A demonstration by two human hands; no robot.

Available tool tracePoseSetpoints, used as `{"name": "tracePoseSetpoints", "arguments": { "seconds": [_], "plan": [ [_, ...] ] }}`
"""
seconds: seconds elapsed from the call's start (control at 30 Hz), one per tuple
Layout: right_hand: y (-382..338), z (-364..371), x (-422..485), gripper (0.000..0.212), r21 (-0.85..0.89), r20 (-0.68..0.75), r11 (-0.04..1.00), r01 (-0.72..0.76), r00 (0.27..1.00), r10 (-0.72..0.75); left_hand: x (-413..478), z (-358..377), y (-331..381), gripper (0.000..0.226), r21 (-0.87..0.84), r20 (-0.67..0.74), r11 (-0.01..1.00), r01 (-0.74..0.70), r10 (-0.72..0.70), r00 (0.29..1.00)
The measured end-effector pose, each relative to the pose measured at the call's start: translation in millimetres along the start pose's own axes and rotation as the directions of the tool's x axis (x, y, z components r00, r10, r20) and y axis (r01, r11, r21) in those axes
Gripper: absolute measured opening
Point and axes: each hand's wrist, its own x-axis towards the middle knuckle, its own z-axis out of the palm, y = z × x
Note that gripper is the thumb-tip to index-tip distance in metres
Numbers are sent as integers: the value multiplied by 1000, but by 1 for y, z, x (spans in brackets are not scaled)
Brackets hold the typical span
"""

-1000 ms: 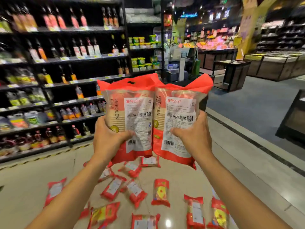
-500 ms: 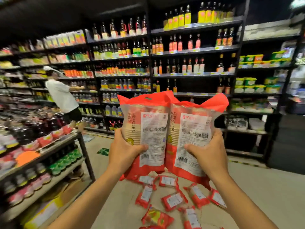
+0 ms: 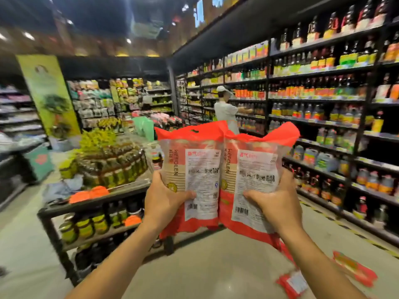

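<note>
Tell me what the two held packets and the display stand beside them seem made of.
Left packet and right packet: thin glossy plastic film, probably; see-through panels, creases and glare. Display stand: likely black-painted metal, matte; slim straight bars, though blurred.

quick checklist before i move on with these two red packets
1. Left hand grip on left packet: ok, thumb lies across the front label.
2. Right hand grip on right packet: ok, same hold.
3. Packets upright, labels toward the camera: ok; whether their inner edges touch, cannot tell.
4. Floor underfoot: not ok, loose red packets lie at lower right.
5. Jar rack at left: ok, apart from both arms.
6. Person in white down the aisle: ok, far off, reaching to the bottle shelves.
</note>
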Motion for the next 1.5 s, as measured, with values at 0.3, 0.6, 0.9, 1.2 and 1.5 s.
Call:
{"name": "tracePoseSetpoints", "arguments": {
  "seconds": [0.3,0.6,0.9,1.2,1.5],
  "plan": [
    [-103,173,-51,75,136,336,985,109,930,-150,14,-182,-70,82,58,-325,990,130,-105,940],
    [-220,322,-151,81,240,490,930,277,793,-362,-6,-367,-136,80,72,-577,978,195,-119,808],
    [-292,437,-251,81,411,622,866,286,607,-496,-45,-497,-185,85,62,-756,952,300,-151,637],
    [-336,551,-307,76,508,685,822,258,457,-567,-45,-575,-237,85,85,-870,903,421,-139,474],
    [-392,697,-314,86,575,721,802,164,362,-591,38,-652,-285,90,78,-923,854,515,-133,360]
  ]
}}
